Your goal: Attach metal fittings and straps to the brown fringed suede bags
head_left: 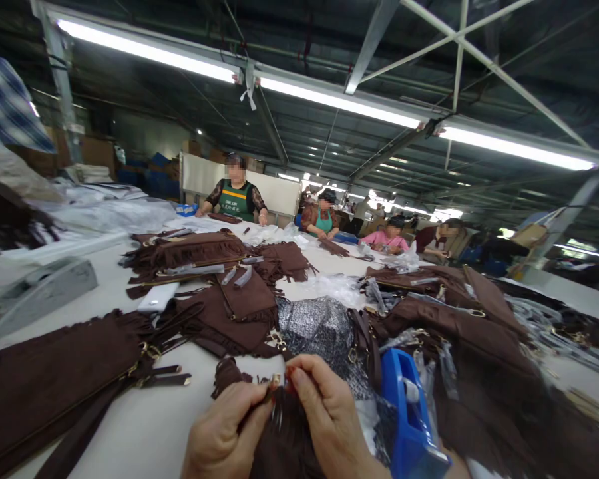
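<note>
My left hand [227,432] and my right hand [329,416] meet at the bottom middle of the view. Both pinch the top of a brown fringed suede bag [279,446], right at a small gold metal fitting [274,381] between the fingertips. The bag's fringe hangs down between my hands. A blue tape dispenser [409,419] stands just to the right of my right hand. A grey patterned dust bag [324,332] lies on the table directly beyond my hands.
Several brown fringed bags with straps cover the white table [154,412]: a pile at left [54,379], one in the middle [229,313], a heap at right [459,332]. Clear plastic wrap [334,286] lies beyond. Three seated workers [235,196] sit at the table's far end.
</note>
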`<state>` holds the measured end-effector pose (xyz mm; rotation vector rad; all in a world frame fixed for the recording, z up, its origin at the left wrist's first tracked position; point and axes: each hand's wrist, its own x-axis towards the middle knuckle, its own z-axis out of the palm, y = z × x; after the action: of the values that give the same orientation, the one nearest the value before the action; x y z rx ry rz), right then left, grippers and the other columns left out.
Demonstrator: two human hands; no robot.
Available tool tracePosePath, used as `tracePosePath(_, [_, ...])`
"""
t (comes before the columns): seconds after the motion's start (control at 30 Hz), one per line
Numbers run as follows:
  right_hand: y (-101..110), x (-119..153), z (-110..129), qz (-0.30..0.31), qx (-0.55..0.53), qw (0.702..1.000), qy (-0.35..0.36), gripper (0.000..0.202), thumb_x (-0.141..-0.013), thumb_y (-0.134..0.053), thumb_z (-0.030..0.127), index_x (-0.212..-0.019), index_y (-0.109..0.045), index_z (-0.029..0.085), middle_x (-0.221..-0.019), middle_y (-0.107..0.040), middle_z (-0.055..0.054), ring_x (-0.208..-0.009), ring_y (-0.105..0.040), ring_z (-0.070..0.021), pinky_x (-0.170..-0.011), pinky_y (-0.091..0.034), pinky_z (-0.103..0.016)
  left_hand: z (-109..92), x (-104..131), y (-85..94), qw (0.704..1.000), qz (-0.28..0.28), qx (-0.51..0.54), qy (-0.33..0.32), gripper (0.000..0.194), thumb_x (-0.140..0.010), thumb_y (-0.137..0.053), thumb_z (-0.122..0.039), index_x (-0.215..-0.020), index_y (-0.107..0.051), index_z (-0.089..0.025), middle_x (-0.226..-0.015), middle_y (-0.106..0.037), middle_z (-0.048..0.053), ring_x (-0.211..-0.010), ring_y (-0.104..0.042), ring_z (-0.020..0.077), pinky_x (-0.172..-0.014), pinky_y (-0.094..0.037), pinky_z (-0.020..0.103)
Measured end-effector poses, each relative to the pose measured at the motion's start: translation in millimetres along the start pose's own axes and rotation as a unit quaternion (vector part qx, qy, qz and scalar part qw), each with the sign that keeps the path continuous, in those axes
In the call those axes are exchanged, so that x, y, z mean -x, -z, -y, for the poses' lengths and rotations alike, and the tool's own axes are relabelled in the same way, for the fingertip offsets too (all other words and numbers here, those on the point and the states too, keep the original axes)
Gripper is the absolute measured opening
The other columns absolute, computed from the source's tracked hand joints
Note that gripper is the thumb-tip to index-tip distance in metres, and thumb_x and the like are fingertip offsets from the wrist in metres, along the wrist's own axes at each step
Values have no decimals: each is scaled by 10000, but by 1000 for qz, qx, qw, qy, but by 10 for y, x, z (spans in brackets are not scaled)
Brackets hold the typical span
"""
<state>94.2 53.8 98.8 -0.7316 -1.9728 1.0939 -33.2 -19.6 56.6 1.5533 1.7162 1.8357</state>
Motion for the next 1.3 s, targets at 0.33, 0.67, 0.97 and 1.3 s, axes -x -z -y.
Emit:
tracePosePath(0.33, [184,-70,196,106,197,960,170,191,-891,-407,163,-917,-596,154,-873,-588,-60,-789,-547,-123,-697,-436,-230,161,34,39,894,-64,-283,-341,296,-786,-437,24,-1012,-588,-94,-815,-627,66,-731,-552,143,-680,-483,235])
tracePosePath(0.67, [250,-52,94,148,348,882,282,130,-822,-455,56,-793,-558,129,-772,-578,-58,-685,-513,-138,-599,-423,-236,167,80,17,910,0,-275,-308,314,-771,-435,36,-1000,-575,-127,-790,-618,42,-697,-533,145,-638,-475,245])
tracePosePath(0.97, [249,0,91,154,355,876,290,119,-823,-448,57,-812,-526,145,-781,-572,-48,-688,-525,-139,-601,-449,-241,152,80,57,905,27,-278,-321,322,-764,-427,45,-1005,-567,-118,-795,-620,51,-716,-543,152,-662,-483,247])
tracePosePath(1.3, [189,137,-148,39,323,891,317,179,-819,-365,59,-729,-487,154,-696,-552,-49,-638,-531,-128,-555,-456,-219,69,94,47,941,56,-239,-234,194,-847,-415,-85,-853,-579,-190,-666,-581,1,-620,-562,128,-566,-475,200])
